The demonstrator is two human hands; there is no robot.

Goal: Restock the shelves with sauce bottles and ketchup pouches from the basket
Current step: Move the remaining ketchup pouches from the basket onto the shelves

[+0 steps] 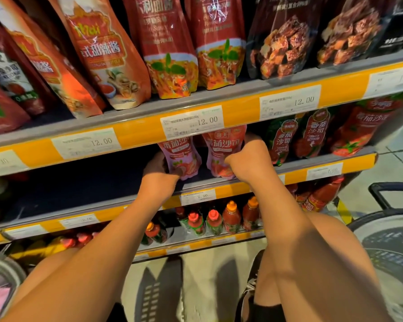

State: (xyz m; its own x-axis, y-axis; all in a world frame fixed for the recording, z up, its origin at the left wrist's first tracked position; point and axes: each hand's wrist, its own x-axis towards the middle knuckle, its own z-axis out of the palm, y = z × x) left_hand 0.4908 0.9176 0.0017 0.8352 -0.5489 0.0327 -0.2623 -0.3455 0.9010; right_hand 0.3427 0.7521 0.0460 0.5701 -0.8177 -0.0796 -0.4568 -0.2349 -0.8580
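Left hand (157, 174) curled round left pouch (180, 156), right hand (249, 159) gripping right pouch (221, 152), both upright on shelf (116, 205).

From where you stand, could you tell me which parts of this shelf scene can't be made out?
Head view, the only one:
- Tops of the two pink ketchup pouches: hidden behind the price rail.
- Left hand fingers: behind the left pouch, so its grip is only partly seen.
- Small print on the price labels: blurred.
- Shelf space left of the pouches: too dark.
- Basket: cut off by the right edge, contents unclear.
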